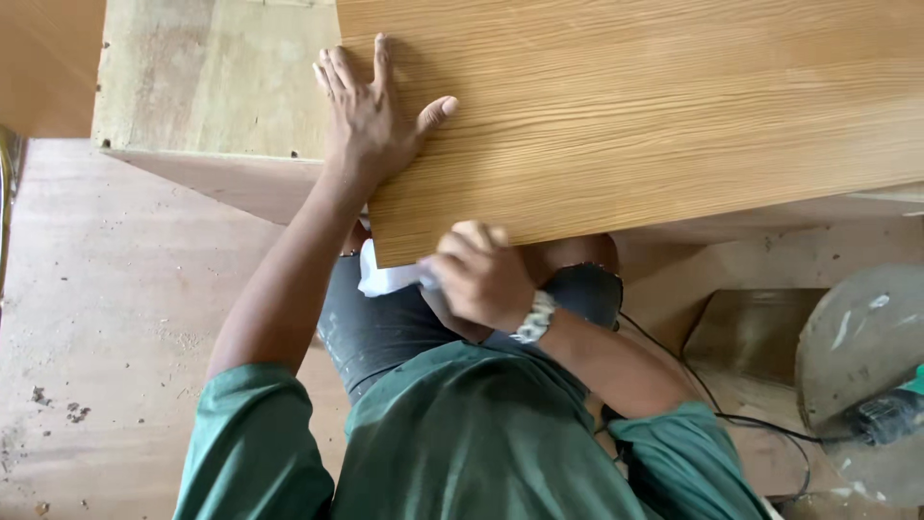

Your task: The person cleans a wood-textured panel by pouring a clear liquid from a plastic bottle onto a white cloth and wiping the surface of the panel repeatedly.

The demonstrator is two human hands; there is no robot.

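A large wood-grain laminate panel (635, 106) lies in front of me, its near edge over my knees. My left hand (371, 120) presses flat on the panel's left edge, fingers spread. My right hand (478, 274), with a watch on the wrist, is closed around a small tool with a pale tip (426, 280) at the panel's near corner. A white strip or sheet (385, 279) hangs from under that corner. What the tool is stays hidden by the fingers.
A bare plywood board (217, 82) lies under the panel at the left. The floor (106, 318) is dusty with sawdust. At the right sit a round grey disc (861, 347), a black power cable (693, 385) and part of a green power tool (890, 414).
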